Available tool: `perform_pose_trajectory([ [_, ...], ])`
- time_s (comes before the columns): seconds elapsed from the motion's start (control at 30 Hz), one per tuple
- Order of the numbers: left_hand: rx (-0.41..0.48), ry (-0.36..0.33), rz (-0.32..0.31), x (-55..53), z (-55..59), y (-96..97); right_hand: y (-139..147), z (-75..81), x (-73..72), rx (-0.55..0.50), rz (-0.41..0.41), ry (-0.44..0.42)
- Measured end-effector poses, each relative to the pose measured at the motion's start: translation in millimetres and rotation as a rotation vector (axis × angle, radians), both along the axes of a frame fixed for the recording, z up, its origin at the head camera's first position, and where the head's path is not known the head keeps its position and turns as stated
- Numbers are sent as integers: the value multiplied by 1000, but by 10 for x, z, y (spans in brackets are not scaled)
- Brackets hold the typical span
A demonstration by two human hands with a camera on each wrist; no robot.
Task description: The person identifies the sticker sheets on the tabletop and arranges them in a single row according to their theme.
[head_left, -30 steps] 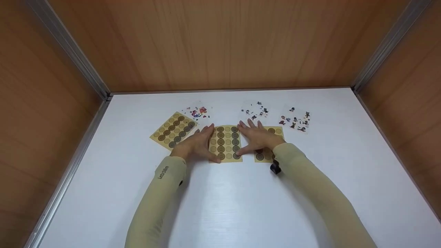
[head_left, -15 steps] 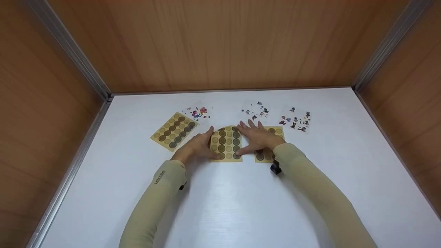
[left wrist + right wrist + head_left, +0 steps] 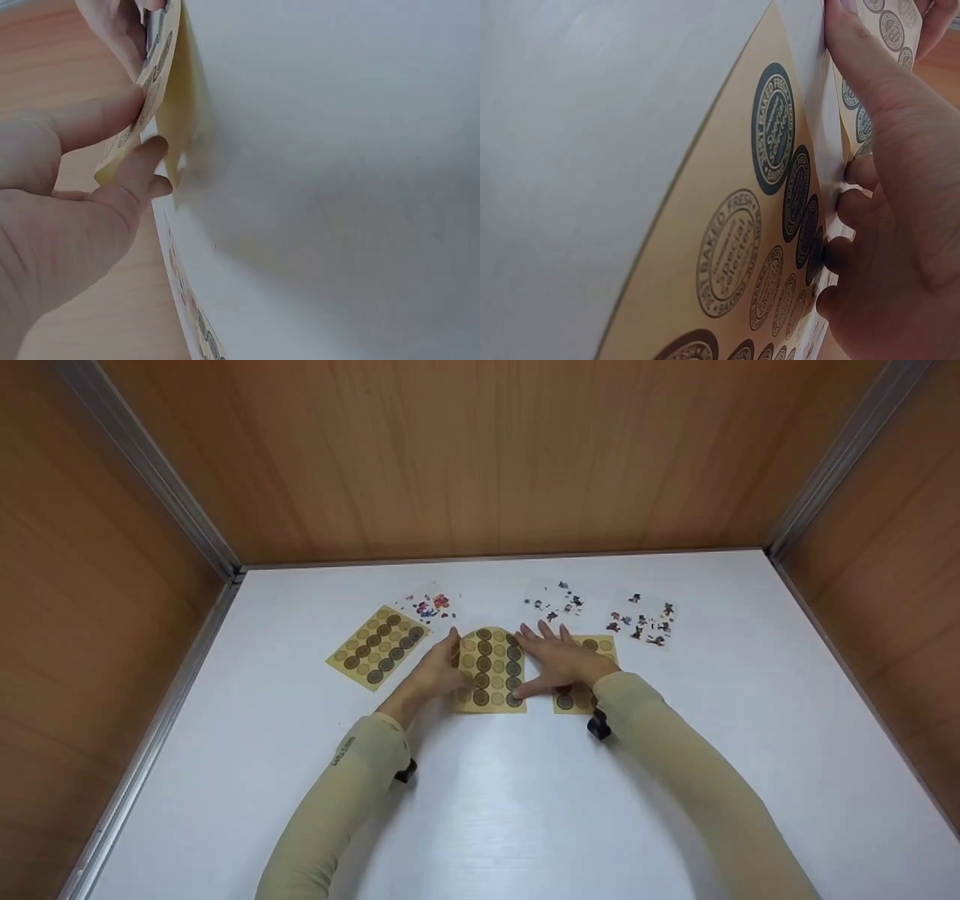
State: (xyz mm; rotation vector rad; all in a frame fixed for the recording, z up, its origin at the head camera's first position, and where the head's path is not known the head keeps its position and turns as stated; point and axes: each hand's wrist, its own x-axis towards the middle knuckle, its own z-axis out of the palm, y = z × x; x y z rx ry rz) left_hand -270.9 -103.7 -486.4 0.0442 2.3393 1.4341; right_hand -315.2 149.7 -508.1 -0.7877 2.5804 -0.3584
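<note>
A tan sheet of round stickers [image 3: 491, 675] lies at the middle of the white table, its left side bent up off the surface. My left hand [image 3: 433, 671] pinches that left edge; in the left wrist view the thumb is on the printed face and the fingers [image 3: 139, 169] are behind the sheet. With fingers spread, my right hand [image 3: 559, 656] rests at the sheet's right edge, its thumb on the lower right corner. Under the right hand and wrist lies another sticker sheet [image 3: 574, 702], partly hidden. Its round "Just baked fresh" labels [image 3: 729, 251] show large in the right wrist view.
A third tan sticker sheet [image 3: 379, 649] lies turned at an angle on the left. Behind are clear sheets with small colourful stickers: one at left [image 3: 433, 605], one at centre [image 3: 559, 601], one at right [image 3: 641, 622]. Wood panels [image 3: 495, 457] wall the table's back and sides.
My left hand has gone from lying along the middle sheet's left edge to pinching it, and the edge has bent upward. My right hand has stayed in place.
</note>
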Motion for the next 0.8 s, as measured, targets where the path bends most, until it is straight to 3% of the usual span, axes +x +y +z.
perform_pose_trajectory([
  [0.2,268,-103,193,-88,9,-10,-7,-1,3,-5,3,2],
  [0.37,440,-139,326,-163,-8,-6,-5,3,4,-7,-2,1],
  [0.47,485,-160,351,-187,-13,2,-4,-3,1,2,2,6],
  [0.8,437,-161,333,-209,-71,31,-4,-11,-12,4,2,3],
])
